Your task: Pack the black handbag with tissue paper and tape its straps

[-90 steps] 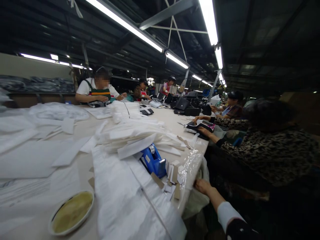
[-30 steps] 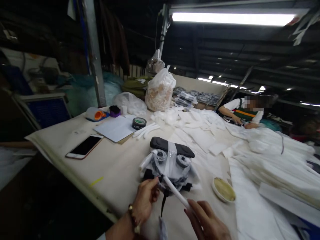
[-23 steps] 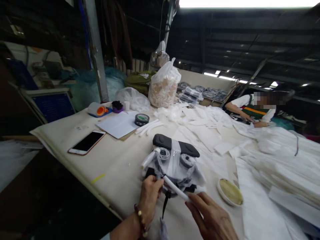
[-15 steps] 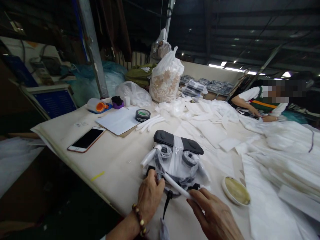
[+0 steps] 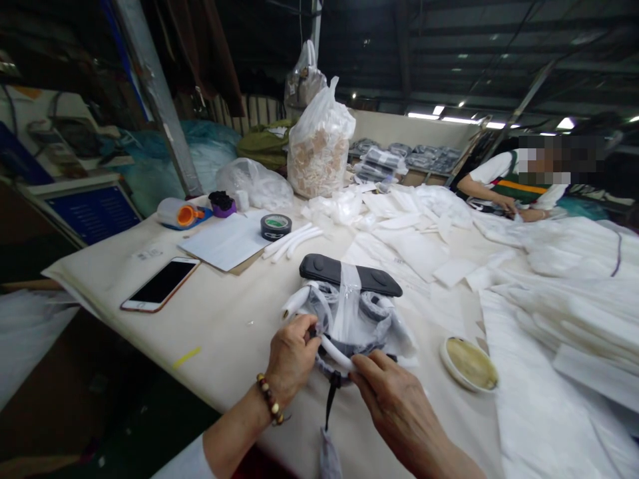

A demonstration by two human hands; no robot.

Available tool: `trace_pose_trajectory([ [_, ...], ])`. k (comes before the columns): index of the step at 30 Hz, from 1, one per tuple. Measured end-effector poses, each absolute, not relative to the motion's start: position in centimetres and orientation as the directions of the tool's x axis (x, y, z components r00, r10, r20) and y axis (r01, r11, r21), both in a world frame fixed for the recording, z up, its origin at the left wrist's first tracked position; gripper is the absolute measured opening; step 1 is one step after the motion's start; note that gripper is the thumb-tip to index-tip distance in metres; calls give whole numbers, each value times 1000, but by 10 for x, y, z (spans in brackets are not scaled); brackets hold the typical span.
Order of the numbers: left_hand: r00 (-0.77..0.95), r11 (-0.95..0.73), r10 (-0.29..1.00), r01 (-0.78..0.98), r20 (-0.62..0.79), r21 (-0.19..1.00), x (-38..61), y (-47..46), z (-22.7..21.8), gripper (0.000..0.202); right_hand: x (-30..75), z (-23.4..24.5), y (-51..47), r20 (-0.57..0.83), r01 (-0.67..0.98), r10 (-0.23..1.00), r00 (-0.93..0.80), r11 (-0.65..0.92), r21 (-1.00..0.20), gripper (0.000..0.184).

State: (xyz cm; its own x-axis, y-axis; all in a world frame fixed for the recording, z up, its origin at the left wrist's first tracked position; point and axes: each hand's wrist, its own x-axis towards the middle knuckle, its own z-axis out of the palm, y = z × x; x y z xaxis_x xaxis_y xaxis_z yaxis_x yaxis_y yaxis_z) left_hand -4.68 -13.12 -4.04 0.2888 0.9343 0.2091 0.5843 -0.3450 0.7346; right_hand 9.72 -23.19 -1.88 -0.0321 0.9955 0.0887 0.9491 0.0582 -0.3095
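Observation:
A bag-like item with a black padded strip (image 5: 349, 275) and rolled straps in clear plastic lies flat on the table before me. A white foam tube (image 5: 337, 354) curves along its near side. My right hand (image 5: 392, 389) is closed on the tube's right end, thumb beneath. At the tube's left end my left hand (image 5: 292, 352) is closed, pinching a dark strap (image 5: 312, 330) that its fingers mostly cover. Another white tube (image 5: 295, 301) bends along the item's left side. From the near edge a black cord (image 5: 329, 402) hangs toward me with a wrapped tip.
To the left lie a phone (image 5: 160, 285), paper sheets (image 5: 224, 243), a black tape roll (image 5: 275, 227) and several loose white tubes (image 5: 289, 241). On the right are a round lid (image 5: 469, 363) and white sheeting (image 5: 544, 372). Behind stands a full plastic bag (image 5: 319, 150); a co-worker (image 5: 519, 183) works far right.
My right hand has slid left along the foam tube, closer to my left hand, and the tube now bows against the item. My left hand has shifted up slightly. The view has tilted a little.

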Motion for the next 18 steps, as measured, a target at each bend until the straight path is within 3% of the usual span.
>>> trace_pose_trajectory([
  [6, 373, -417, 895, 505, 244, 756, -44, -132, -52, 46, 95, -20, -227, 73, 953, 997, -25, 46, -298, 13],
  [12, 378, -471, 872, 468, 312, 748, -44, -131, -58, 47, 89, -20, -230, 147, 953, 989, -7, 51, -300, 13],
  [18, 379, -504, 856, 460, 352, 731, -45, -131, -61, 47, 79, -17, -225, 211, 981, 977, -21, 61, -183, 16],
])
